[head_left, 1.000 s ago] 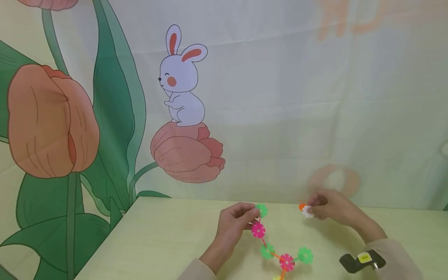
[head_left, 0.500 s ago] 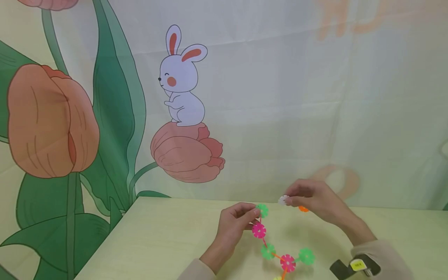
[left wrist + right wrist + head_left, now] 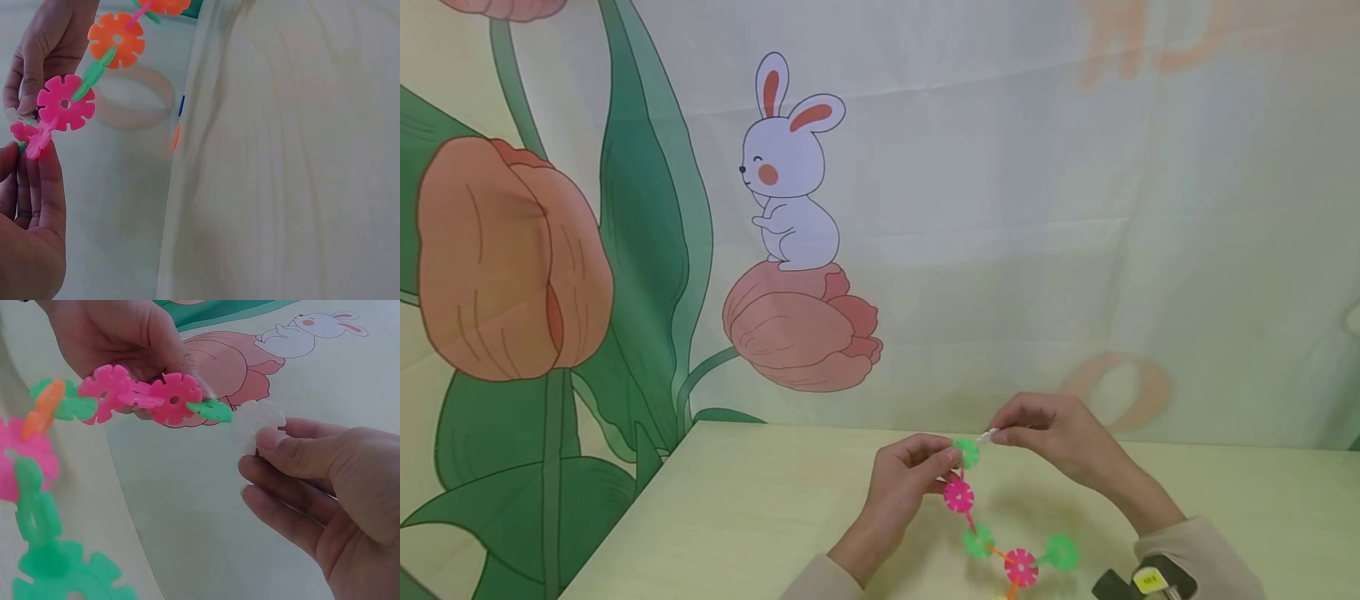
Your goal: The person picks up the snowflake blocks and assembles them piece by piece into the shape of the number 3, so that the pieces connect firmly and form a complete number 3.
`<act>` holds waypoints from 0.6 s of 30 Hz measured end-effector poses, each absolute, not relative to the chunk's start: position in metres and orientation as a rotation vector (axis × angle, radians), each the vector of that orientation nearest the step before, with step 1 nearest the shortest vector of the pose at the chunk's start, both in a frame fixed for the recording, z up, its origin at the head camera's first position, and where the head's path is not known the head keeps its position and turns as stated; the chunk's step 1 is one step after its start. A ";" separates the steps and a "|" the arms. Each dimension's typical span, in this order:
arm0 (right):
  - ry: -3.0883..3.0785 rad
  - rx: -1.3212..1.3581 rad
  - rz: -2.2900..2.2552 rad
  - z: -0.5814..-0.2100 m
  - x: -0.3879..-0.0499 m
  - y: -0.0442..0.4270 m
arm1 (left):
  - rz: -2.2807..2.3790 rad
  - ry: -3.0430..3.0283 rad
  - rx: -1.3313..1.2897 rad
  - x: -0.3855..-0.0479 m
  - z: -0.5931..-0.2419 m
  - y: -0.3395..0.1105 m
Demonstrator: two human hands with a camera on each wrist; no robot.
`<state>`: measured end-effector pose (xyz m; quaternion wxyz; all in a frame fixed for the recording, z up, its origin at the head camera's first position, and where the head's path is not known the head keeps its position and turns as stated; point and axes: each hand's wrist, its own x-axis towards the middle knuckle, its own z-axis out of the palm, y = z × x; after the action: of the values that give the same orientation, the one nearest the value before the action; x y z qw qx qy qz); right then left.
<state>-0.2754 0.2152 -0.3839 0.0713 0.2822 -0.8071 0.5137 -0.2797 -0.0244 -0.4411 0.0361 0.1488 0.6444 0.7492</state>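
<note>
My left hand (image 3: 902,492) pinches the green snowflake disc (image 3: 966,453) at the end of a chain of slotted plastic discs. Below it hang a pink disc (image 3: 958,497), another green one and a further pink disc (image 3: 1021,567) that branches to a green disc (image 3: 1062,552). Between thumb and fingers, my right hand (image 3: 1060,437) pinches a white snowflake disc (image 3: 253,427). In the right wrist view its rim meets the tip of the green disc (image 3: 211,410); whether their slots interlock I cannot tell. Orange discs (image 3: 116,40) of the chain show in the left wrist view.
The pale tabletop (image 3: 737,492) reaches back to a printed cloth (image 3: 962,250) with a rabbit and tulips. A blue piece (image 3: 182,105) and an orange piece (image 3: 177,136) lie at the table's edge. The chain's lower part runs out of the head view.
My right hand has lifted the white disc away from the orange piece and carried it left to the green disc, turning it edge-on. My left hand stays put; the chain has shifted slightly right.
</note>
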 end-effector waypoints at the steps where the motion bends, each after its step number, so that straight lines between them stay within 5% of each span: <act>1: -2.420 0.856 1.547 -0.384 -0.276 0.215 | 2.298 1.982 0.456 -0.280 -0.441 -0.024; 18: -2.421 0.846 1.538 -0.387 -0.275 0.211 | 2.318 1.960 0.476 -0.280 -0.440 -0.027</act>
<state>-0.2749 0.2105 -0.3867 0.0754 0.2819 -0.8073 0.5130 -0.2797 -0.0267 -0.4397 0.0342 0.1549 0.6375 0.7539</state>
